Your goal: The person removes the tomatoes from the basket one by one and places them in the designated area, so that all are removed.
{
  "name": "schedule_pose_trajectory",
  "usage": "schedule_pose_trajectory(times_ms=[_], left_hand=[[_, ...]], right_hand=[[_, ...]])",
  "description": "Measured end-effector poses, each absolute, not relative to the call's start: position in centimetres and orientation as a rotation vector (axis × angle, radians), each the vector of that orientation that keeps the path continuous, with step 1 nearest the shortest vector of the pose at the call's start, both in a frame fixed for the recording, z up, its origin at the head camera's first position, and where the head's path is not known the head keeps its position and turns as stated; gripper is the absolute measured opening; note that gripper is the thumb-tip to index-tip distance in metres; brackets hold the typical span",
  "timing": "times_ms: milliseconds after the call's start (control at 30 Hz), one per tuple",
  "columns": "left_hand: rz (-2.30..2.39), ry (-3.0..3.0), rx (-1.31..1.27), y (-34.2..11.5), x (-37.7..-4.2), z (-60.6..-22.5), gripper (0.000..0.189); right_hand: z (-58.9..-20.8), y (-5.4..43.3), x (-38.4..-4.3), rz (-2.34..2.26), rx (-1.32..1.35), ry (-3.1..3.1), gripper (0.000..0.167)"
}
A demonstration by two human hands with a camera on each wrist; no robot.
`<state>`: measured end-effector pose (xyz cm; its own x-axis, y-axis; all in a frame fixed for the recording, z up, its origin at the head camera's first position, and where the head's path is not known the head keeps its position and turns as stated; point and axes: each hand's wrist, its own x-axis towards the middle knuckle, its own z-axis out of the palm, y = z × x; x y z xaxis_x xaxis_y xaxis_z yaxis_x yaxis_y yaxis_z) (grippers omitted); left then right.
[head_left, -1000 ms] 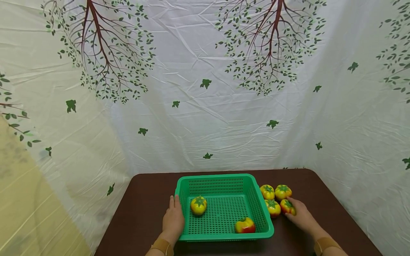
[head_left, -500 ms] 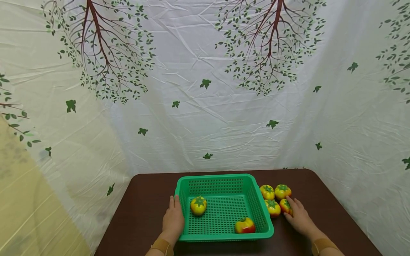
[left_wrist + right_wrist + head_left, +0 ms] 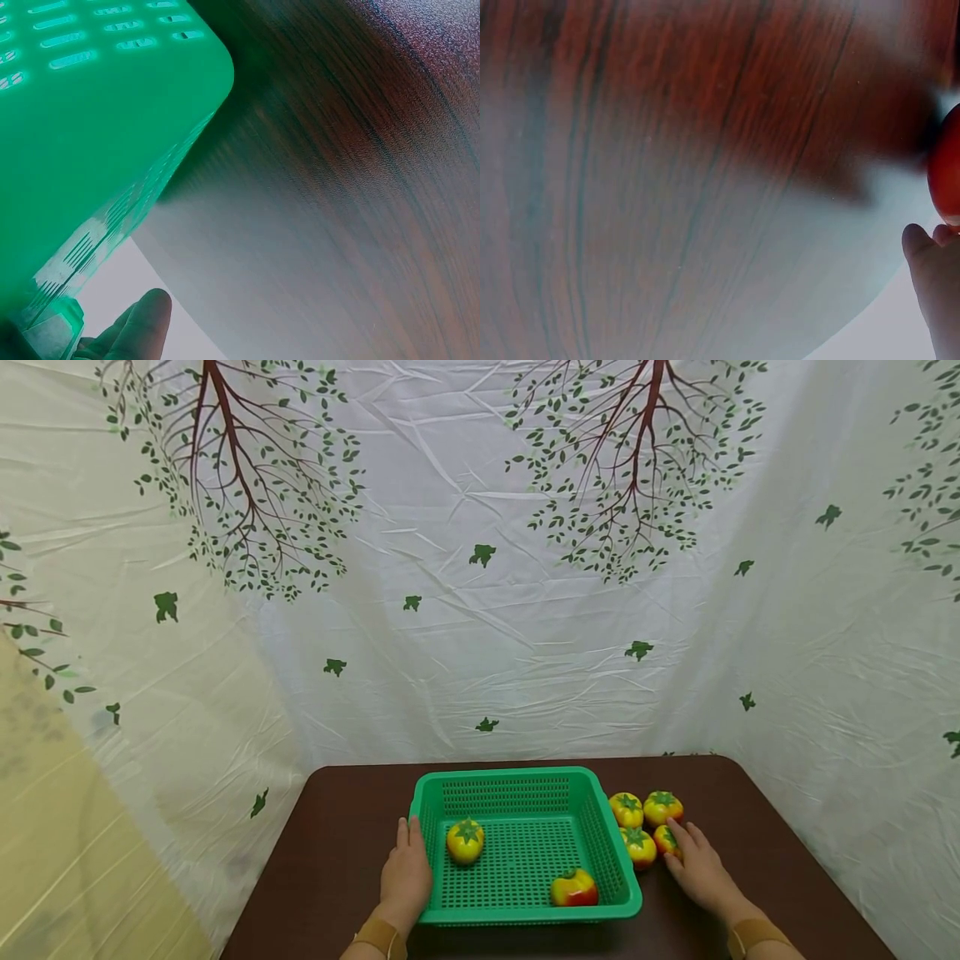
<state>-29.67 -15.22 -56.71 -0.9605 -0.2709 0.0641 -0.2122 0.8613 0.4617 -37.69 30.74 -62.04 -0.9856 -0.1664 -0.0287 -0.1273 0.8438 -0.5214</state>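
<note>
A white sheet point(image 3: 450, 652) printed with trees hangs well beyond the left grip point(image 3: 406, 878) and the right grip point(image 3: 702, 870). The dark bench point(image 3: 345, 835) spreads beneath both.

Between them stands a green basket point(image 3: 517, 914), its left wall against the left grip, whose fingers lie straight along it without curling round. The right grip has its fingers loosely extended, touching the near-right fruit point(image 3: 664, 841) rather than wrapping it.

Left of that fruit, toward the basket, sits the near-left fruit point(image 3: 638, 850); just past the right grip's fingertips is the far-right fruit point(image 3: 663, 808), with the far-left fruit point(image 3: 626, 811) beside it. Inside the basket, a yellow fruit point(image 3: 466, 842) rests near the left grip, and a red-and-yellow fruit point(image 3: 576, 888) lies closer to the right grip.

Compared with a second ago, the right grip and the near-right fruit have slid slightly toward the basket, while the left grip and basket have stayed put. This seems to draw the four loose fruits into a tighter group, with none lifted.
</note>
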Motion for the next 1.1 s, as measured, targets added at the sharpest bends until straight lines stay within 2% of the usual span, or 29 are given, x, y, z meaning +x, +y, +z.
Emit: schedule_pose_trajectory(times_ms=[1100], left_hand=[[-0.682,-2.9,0.364,-15.4,-29.7,-56.6,0.057]], right_hand=[[-60.9,30.4,-37.7,-0.824,-0.145,2.91,0.079]])
